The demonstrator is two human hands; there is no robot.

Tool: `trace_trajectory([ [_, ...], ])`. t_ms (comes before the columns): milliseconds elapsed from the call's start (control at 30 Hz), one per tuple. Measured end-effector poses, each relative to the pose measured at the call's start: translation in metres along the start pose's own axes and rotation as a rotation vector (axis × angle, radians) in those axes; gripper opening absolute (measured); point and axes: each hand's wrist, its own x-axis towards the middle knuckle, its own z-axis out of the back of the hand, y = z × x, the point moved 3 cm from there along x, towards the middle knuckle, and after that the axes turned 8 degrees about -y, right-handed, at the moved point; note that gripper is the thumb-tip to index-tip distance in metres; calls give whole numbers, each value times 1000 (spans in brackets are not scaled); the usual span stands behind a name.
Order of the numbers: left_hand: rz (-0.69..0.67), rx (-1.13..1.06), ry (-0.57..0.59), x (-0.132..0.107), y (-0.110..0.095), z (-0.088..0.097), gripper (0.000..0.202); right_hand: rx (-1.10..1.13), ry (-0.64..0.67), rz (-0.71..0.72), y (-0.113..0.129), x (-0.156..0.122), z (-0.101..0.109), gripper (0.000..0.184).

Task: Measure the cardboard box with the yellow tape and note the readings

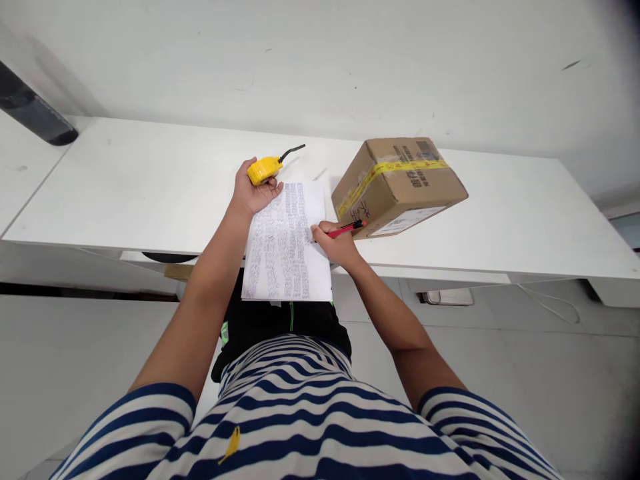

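My left hand holds a yellow tape measure with a black strap, while its lower edge rests on the top left of the paper. In my right hand is a red and black pen, its tip at the right part of the sheet. The white paper, covered in columns of small handwriting, lies partly on the table and juts over its front edge. Right of it stands a taped cardboard box with a yellow strip, printed marks and a white label.
The long white table runs along a white wall. A dark cylindrical object stands at the far left. Below the table are a pale object and a white cable on the right.
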Motion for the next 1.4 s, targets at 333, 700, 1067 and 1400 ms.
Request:
trace_trajectory([
  [333,3,-5,7,2,1,1,37,22,24,-36,-4,2,-1,45],
  [700,15,-7,0,3,1,1,37,24,45,-11,-5,2,-2,47],
  [1067,-1,-15,20,7,1,3,42,-1,58,1,-5,2,-2,47],
  [1400,7,-35,10,8,1,4,42,2,46,-15,-1,1,-1,49],
])
